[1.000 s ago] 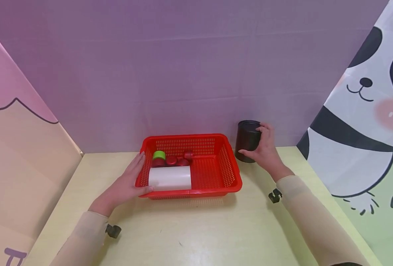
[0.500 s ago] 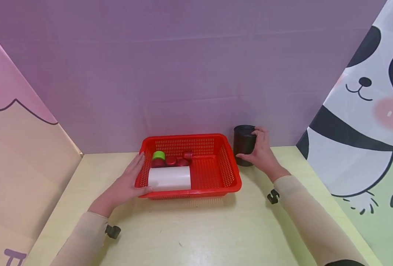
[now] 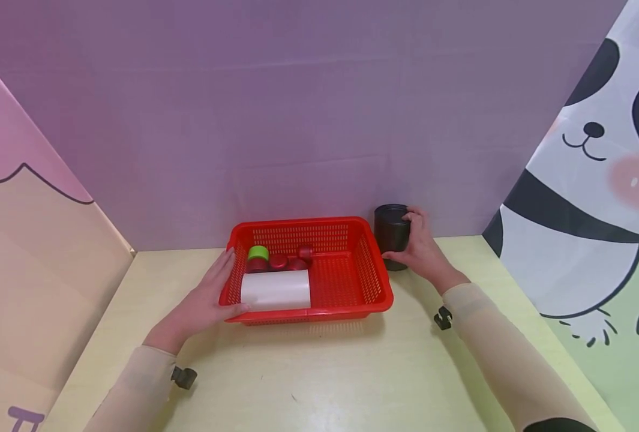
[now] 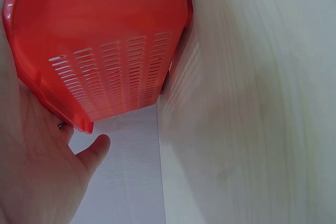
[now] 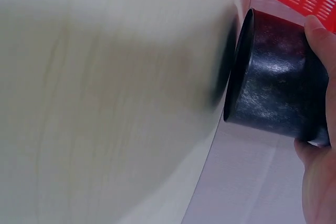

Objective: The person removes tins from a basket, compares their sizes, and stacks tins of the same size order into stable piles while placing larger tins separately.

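Observation:
My left hand rests on the left end of the red basket, its fingers fairly straight along the rim and the thumb over the front corner. In the left wrist view, that hand lies against the basket's rim. Just beyond the basket's right end, my right hand grips an upright black can between thumb and fingers. The right wrist view shows the can's side and its lower rim very close to the tabletop; whether they touch I cannot tell.
In the basket, a white cylinder lies on its side along the front left. Behind it are a small green-topped item and several small red round items. A purple backdrop rises behind the wooden table.
My right hand has brought the black can leftward, closer to the basket's right end and slightly nearer to me. The left hand and the basket have stayed in place.

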### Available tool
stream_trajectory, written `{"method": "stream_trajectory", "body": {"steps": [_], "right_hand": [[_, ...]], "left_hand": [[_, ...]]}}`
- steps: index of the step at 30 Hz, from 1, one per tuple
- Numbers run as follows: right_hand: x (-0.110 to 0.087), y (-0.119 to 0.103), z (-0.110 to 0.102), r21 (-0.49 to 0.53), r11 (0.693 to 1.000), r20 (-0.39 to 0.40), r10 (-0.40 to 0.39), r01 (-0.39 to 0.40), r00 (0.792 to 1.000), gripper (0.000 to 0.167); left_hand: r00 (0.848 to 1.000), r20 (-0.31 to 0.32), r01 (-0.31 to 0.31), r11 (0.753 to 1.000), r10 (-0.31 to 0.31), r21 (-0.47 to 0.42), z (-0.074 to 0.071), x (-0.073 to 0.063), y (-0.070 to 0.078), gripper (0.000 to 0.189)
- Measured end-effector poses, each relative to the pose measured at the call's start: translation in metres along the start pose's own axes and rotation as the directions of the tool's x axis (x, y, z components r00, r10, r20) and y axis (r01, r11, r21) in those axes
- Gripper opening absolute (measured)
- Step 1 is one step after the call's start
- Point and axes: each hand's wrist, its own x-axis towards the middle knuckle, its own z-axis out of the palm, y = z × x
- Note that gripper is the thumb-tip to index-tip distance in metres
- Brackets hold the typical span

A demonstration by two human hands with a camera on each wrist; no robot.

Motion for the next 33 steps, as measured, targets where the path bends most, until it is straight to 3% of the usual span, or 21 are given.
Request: {"method": "stream_trajectory", "body": {"steps": [7,33], "right_hand": [[-0.0044,-0.0009,-0.0026,0.023,0.999,0.075,-0.028,0.026,0.997,0.101],[-0.0042,0.0008,-0.0039,0.018,1.0,0.093,0.023,-0.025,0.995,0.096]], "left_hand": [[1.0,0.0,0.005,1.0,-0.005,-0.002,0.0009,-0.0001,-0.0008,0.128],[1.0,-0.003,-0.006,1.0,0.006,-0.016,-0.0014,-0.002,0.001,0.128]]}}
